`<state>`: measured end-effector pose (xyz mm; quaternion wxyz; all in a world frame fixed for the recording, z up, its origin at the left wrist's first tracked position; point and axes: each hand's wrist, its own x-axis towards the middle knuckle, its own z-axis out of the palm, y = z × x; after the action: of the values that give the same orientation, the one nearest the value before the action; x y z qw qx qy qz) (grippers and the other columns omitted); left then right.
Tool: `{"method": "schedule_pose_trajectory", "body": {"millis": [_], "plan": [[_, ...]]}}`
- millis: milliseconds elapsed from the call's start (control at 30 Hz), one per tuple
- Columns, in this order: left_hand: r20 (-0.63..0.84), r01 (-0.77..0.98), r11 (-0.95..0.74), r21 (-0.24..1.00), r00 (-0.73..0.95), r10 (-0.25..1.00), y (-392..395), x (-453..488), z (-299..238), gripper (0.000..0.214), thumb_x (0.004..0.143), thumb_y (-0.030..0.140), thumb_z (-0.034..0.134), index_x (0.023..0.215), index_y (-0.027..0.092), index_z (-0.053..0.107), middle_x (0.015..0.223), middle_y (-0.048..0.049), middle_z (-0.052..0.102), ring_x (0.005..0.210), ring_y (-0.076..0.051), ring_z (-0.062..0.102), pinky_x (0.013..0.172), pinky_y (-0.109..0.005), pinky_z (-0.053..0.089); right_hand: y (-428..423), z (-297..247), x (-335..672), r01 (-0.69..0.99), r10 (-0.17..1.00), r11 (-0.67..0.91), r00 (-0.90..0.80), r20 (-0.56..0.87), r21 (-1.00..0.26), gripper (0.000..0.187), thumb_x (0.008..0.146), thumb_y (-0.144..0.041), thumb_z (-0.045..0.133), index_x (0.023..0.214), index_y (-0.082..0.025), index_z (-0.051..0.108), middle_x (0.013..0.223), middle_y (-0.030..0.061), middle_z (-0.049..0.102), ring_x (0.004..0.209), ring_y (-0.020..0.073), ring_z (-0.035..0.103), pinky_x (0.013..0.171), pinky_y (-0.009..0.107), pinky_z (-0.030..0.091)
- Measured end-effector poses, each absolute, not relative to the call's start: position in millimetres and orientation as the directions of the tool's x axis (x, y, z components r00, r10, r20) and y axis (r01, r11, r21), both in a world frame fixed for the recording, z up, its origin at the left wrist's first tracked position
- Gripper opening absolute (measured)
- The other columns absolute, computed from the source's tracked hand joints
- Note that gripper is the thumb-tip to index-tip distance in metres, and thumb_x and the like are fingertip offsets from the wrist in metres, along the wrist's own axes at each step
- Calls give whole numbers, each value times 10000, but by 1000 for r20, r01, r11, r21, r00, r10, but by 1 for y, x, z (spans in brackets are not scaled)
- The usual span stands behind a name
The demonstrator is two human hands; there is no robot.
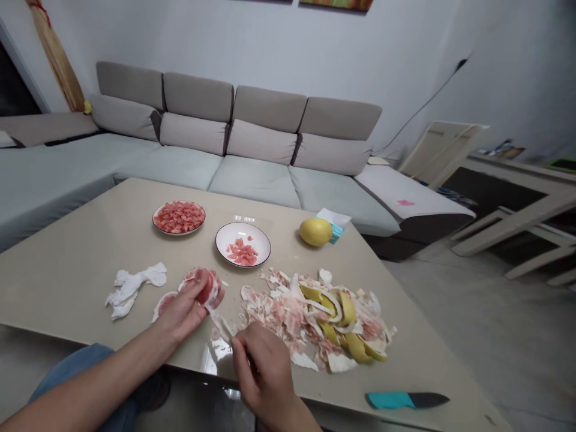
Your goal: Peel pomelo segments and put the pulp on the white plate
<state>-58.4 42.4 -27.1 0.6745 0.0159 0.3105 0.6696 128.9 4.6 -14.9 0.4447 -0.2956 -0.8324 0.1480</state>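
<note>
My left hand [182,309] is closed around a pink pomelo segment [207,287] just above the beige table [81,252]. My right hand [261,366] pinches a strip of white membrane [221,326] that runs from that segment. Another peeled segment [164,302] lies on the table by my left hand. Behind them stand a white plate [243,243] with a few pink flesh pieces and a fuller plate [179,216] of flesh pieces.
A heap of yellow peel and white pith [315,318] lies right of my hands. A teal-handled knife [407,399] rests near the front right edge. A crumpled tissue [132,288] lies left; a whole yellow pomelo [315,231] sits behind. A grey sofa [234,156] stands beyond.
</note>
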Motion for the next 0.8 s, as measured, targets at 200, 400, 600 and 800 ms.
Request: {"method": "schedule_pose_trajectory", "body": {"millis": [200, 400, 600, 800], "plan": [[-445, -932, 111, 344, -58, 893, 56, -84, -13, 191, 957, 231, 511, 871, 125, 645, 805, -54, 699, 789, -164, 706, 809, -366, 614, 10, -2, 149, 444, 676, 733, -390, 625, -516, 285, 926, -163, 428, 650, -230, 445, 563, 2, 475, 540, 157, 474, 520, 292, 304], [-382, -878, 293, 378, 140, 913, 45, -74, -10, 178, 929, 179, 503, 928, 88, 655, 917, -128, 710, 846, -214, 712, 840, -392, 594, 52, -20, 176, 758, 864, 474, -303, 402, -447, 337, 929, -322, 489, 610, -217, 457, 571, -7, 506, 527, 143, 472, 524, 268, 285], [-301, -796, 299, 526, 155, 941, 35, -64, -11, 191, 847, 21, 591, 989, 124, 666, 967, -85, 715, 880, -200, 714, 936, -387, 539, 62, -33, 193, 877, 929, 360, -304, 214, -318, 144, 880, -158, 506, 815, -201, 627, 872, 64, 654, 654, 174, 593, 549, 268, 301], [-252, -633, 421, 650, 343, 905, 31, -62, -11, 383, 826, 165, 706, 1202, 164, 631, 999, -82, 682, 850, -203, 720, 791, -305, 569, 59, -21, 183, 709, 936, 349, -233, 264, -613, 342, 927, -404, 504, 700, -184, 635, 720, 70, 644, 655, 200, 589, 605, 301, 412]]}}
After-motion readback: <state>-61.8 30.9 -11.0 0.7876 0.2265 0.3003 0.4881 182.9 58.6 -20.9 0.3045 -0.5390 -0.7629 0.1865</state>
